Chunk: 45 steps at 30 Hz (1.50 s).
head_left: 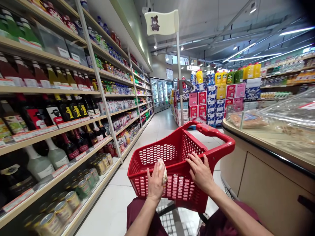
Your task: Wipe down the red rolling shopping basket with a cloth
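A small red shopping cart with perforated plastic sides stands in front of me, its basket empty where I can see in. My left hand presses a crumpled whitish cloth against the near rim, its fingers laid over the edge. My right hand rests on the upper near side toward the right, holding nothing, its fingers apart. Beyond it the red handle rises to the right. A pole with a cream bear flag stands up behind the basket.
Shelves of bottles and cans line the left side. A rounded counter with clear covers stands close on the right. Stacked drink boxes are ahead. White tiled aisle floor leads to glass-door fridges.
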Available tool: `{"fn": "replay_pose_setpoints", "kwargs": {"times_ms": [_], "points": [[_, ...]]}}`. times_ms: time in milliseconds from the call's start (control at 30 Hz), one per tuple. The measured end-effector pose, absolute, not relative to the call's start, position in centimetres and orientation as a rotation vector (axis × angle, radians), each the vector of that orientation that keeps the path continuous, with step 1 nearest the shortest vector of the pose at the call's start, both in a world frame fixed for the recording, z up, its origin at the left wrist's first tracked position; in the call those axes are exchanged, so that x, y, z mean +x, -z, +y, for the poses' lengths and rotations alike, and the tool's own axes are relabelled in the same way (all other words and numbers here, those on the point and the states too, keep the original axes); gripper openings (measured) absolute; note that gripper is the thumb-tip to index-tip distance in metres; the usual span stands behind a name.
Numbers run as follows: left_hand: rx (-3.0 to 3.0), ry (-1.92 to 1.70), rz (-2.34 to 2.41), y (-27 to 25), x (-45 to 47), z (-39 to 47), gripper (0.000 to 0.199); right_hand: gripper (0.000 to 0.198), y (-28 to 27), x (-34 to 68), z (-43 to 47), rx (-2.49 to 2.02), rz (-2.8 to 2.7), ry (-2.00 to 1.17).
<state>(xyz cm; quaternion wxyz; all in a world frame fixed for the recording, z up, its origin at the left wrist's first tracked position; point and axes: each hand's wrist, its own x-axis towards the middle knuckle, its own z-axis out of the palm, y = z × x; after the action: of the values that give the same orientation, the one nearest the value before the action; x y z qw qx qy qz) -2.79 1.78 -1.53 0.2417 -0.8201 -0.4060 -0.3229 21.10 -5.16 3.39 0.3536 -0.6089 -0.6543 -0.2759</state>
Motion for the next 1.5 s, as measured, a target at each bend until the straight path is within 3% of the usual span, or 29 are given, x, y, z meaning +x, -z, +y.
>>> {"fn": "replay_pose_setpoints", "kwargs": {"times_ms": [167,367,567,800,967,1233,1500], "points": [[-2.09,0.975,-1.357,1.2,-4.3,2.2,0.055,0.04,-3.6,22.6,-5.3,-1.607,-1.608,0.756],[-2.342,0.899,-1.026,0.3,1.1,1.3,0.051,0.043,-3.3,22.1,-5.3,-1.607,-1.706,0.764],[-2.202,0.993,-1.2,0.1,0.6,1.9,0.054,0.044,-3.6,23.5,-5.5,-1.602,-1.611,0.734],[-2.378,0.947,-0.897,-1.0,5.6,1.2,0.058,0.047,-4.0,24.3,-5.5,-1.594,-1.656,0.857],[-2.282,1.034,-1.076,-0.9,5.0,1.7,0.057,0.046,-4.0,27.2,-5.8,-1.65,-1.53,0.968],[-2.526,1.065,-0.724,-4.3,14.0,-0.1,0.045,0.046,-4.4,29.6,-6.6,-1.673,-1.487,1.068],[-2.508,1.111,-0.916,-4.5,14.0,0.2,0.05,0.052,-4.6,32.7,-7.9,-1.701,-1.329,1.01]]}}
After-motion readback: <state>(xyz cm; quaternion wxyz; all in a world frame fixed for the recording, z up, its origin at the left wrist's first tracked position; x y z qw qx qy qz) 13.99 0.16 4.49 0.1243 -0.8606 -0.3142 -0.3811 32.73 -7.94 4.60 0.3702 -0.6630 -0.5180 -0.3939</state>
